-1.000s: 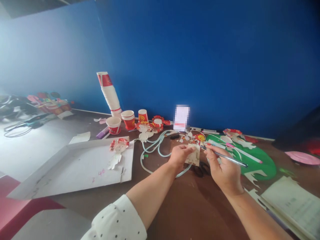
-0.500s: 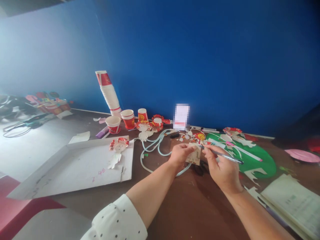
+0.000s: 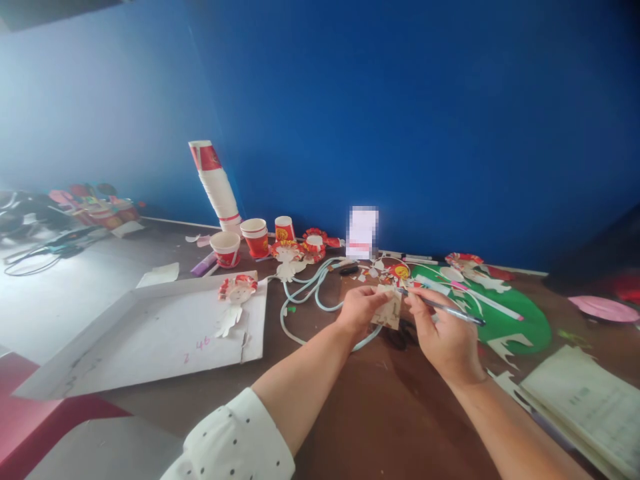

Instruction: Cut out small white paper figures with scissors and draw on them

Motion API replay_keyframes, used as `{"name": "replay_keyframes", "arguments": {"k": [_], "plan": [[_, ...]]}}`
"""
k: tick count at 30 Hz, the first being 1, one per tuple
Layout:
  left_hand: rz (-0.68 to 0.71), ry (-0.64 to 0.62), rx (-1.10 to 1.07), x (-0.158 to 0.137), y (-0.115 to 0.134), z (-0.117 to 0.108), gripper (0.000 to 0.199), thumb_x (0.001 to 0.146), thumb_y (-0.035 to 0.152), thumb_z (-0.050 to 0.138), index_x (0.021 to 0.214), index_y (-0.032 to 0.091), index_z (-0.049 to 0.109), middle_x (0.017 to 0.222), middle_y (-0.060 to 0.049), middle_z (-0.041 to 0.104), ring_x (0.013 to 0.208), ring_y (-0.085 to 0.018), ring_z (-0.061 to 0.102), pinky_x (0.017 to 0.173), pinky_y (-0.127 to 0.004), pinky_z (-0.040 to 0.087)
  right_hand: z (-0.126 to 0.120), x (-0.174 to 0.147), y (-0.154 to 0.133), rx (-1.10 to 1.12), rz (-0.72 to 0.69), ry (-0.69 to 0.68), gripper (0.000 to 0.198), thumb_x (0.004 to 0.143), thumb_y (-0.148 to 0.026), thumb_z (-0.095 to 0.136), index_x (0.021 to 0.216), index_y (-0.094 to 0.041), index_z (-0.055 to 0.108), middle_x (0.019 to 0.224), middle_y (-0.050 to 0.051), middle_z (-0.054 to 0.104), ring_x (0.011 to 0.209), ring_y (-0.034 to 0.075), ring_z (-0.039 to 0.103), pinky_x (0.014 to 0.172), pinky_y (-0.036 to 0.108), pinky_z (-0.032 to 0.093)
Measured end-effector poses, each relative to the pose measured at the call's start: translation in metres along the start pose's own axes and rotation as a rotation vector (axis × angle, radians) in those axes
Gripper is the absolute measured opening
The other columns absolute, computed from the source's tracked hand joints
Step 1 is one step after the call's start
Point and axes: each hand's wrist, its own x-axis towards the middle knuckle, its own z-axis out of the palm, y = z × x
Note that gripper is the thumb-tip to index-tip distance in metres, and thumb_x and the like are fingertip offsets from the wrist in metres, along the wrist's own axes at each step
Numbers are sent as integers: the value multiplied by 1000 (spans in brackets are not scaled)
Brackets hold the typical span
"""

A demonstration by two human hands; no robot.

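My left hand (image 3: pixel 361 310) pinches the left edge of a small pale piece of paper (image 3: pixel 387 315), which carries a drawn outline. Closed around a pen (image 3: pixel 453 311), my right hand (image 3: pixel 445 337) brings the tip to the paper's upper right corner. The paper is held just above the table. Part of a dark-handled pair of scissors (image 3: pixel 399 337) lies beneath the paper and my right hand, mostly hidden. Coils of a pale blue cable (image 3: pixel 320 293) lie to the left of the paper, beside my left hand.
A white board (image 3: pixel 150 340) with a paper figure (image 3: pixel 236 300) lies at left. Behind stand red paper cups (image 3: pixel 256 239) and a tall leaning cup stack (image 3: pixel 220 190). To the right are a green sheet (image 3: pixel 533 320), paper scraps, a pink marker (image 3: pixel 493 303) and a notebook (image 3: pixel 585 393).
Both hands, the paper and the pen stay in almost the same place. The whole view has shifted very slightly.
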Motion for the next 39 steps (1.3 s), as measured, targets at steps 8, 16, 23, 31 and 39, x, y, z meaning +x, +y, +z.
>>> {"name": "replay_keyframes", "arguments": {"k": [8, 16, 23, 31, 39], "plan": [[-3, 17, -25, 0, 0, 2, 44, 48, 41, 85, 72, 9, 65, 63, -7, 64, 52, -14, 56, 54, -28, 45, 0, 0, 0, -29, -2, -3, 23, 92, -33, 51, 99, -19, 67, 95, 10, 74, 86, 24, 71, 79, 35, 55], [9, -3, -25, 1, -1, 0, 43, 51, 40, 84, 74, 8, 65, 63, -7, 63, 51, -14, 56, 54, -29, 44, 0, 0, -1, -39, -41, 11, 20, 91, -30, 53, 98, -18, 68, 95, 9, 74, 88, 23, 70, 78, 33, 54], [4, 13, -39, 2, -2, 0, 42, 52, 40, 84, 74, 9, 65, 65, -7, 64, 52, -14, 57, 55, -29, 45, 2, -2, -1, -36, -37, 10, 19, 90, -29, 54, 98, -18, 67, 92, 9, 74, 85, 22, 71, 78, 32, 54], [-1, 38, -46, 4, -2, -1, 43, 51, 40, 84, 74, 9, 64, 64, -7, 64, 53, -16, 58, 54, -30, 47, 2, -3, 0, -45, -48, -3, 18, 90, -28, 54, 99, -18, 67, 92, 8, 74, 84, 22, 71, 77, 31, 54], [-5, 17, -63, 4, -2, -3, 38, 54, 36, 83, 75, 9, 66, 66, -7, 66, 53, -16, 60, 55, -31, 50, 2, -3, -1, -58, -31, -13, 19, 91, -30, 53, 98, -19, 67, 92, 9, 75, 84, 23, 71, 75, 32, 54]]}}
